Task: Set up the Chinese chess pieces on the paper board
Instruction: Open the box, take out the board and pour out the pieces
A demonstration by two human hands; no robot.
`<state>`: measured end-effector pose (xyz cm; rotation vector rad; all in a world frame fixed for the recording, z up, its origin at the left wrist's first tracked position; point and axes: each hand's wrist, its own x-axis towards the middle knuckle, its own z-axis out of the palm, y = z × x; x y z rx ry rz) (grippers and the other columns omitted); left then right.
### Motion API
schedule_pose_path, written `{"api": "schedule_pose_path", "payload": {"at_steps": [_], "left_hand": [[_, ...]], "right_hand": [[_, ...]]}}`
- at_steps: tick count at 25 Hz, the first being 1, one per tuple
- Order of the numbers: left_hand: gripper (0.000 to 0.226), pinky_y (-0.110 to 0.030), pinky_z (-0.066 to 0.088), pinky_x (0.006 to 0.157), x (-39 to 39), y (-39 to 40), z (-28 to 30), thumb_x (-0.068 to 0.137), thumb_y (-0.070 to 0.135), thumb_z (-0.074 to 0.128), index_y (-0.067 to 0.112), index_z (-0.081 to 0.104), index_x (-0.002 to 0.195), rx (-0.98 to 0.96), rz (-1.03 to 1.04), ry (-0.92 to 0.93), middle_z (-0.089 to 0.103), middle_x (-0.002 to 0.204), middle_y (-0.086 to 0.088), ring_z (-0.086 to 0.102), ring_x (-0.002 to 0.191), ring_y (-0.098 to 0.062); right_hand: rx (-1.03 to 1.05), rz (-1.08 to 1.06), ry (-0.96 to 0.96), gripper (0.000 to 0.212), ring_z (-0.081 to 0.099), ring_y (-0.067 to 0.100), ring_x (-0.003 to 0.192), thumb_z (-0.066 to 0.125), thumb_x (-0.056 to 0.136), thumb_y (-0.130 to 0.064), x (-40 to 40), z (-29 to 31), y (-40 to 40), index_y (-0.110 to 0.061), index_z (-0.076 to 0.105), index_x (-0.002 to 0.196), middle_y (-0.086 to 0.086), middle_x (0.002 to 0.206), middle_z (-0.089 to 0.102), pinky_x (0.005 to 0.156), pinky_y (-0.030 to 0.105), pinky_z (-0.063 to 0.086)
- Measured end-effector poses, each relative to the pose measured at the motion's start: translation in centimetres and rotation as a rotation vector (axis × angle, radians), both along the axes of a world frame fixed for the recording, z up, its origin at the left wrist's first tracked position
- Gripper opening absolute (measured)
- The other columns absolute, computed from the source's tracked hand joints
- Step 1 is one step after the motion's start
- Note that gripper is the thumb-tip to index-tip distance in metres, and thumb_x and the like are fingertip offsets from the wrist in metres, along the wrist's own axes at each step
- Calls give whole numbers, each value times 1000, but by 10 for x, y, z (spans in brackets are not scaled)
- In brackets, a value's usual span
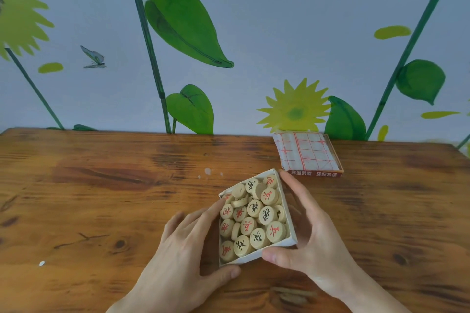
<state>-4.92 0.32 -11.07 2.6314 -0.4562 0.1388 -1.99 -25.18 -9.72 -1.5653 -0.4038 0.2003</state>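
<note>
Seen from the head camera, looking down: a small open white cardboard box [288, 211] sits near the front middle of a wooden table [101, 185], packed with round pale wooden chess pieces [254, 216] marked in red or black characters, some lying on edge. The left hand [183, 249] holds the box's left side, fingers spread along the wall and thumb pressed at the near corner. The right hand [310, 231] cups the right side, forefinger reaching to the far corner and thumb at the near edge. Both hands clamp the box between them, probably to steady or lift it before the pieces come out. Behind and to the right, well apart from the hands, lies the box lid [315, 174], open side up, with the folded paper board [305, 151] resting inside it, its red grid lines showing; it is not yet unfolded. The table is varnished brown with dark grain and knots. Behind it rises a pale blue wall [254, 20] painted with green leaves, stems, yellow sunflowers and butterflies.
</note>
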Motion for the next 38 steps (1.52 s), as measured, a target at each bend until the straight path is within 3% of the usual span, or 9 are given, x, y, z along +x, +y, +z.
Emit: {"api": "schedule_pose_path", "payload": {"at_steps": [7,11,14,17,22,26,30,34,38], "left_hand": [[102,-33,14,126,1,3,-4,71,91,53,52,9,155,-15,3,-17,29,148,40,16,138,25],[104,-38,16,127,2,3,-5,72,94,50,45,19,158,-3,-2,-24,23,145,44,9,138,27],[102,-45,19,125,1,3,-3,74,92,52,48,16,158,-26,-34,-37,30,152,37,17,145,17],[95,-48,18,125,-2,1,1,81,88,47,52,6,158,-27,-73,-38,30,156,33,18,148,11],[71,-50,17,123,-2,2,6,94,79,24,54,4,157,-55,-96,0,32,154,29,23,148,5],[68,-45,17,123,-2,0,5,94,78,11,54,3,157,-45,-67,9,28,152,26,26,145,4],[70,-47,21,123,-1,1,5,95,77,10,47,17,158,-79,-49,13,21,157,21,20,151,1],[72,-41,23,124,0,2,8,96,74,14,40,24,158,-259,-30,39,22,160,32,17,151,7],[76,-35,26,123,1,6,4,94,77,13,37,32,156,-344,17,48,32,156,33,24,148,10]], "right_hand": [[34,84,36,124,51,22,139,92,63,6,5,-3,2,-41,25,156,-10,152,50,103,47,53],[26,153,43,127,49,24,141,89,67,11,5,-1,1,-48,20,157,-12,157,42,104,50,52],[-6,194,3,131,45,20,144,89,69,7,4,1,5,-51,11,157,-18,160,36,107,51,49],[45,197,0,130,42,20,146,89,68,10,4,4,16,-52,15,156,-16,161,32,105,53,50],[61,194,-28,136,45,22,144,87,66,16,6,6,26,-52,13,156,-24,154,40,103,55,51],[17,173,-69,132,44,19,145,92,64,9,6,8,29,-51,17,155,-18,159,35,104,50,52],[-29,129,-95,131,39,20,147,97,61,0,8,6,32,-47,20,156,-8,162,29,107,49,50],[-113,89,-140,132,37,26,147,100,58,-17,10,4,37,-44,17,157,-1,161,28,110,56,44],[-154,76,-169,132,35,25,147,99,56,-20,9,4,38,-43,17,156,-2,160,26,110,54,45]]}}
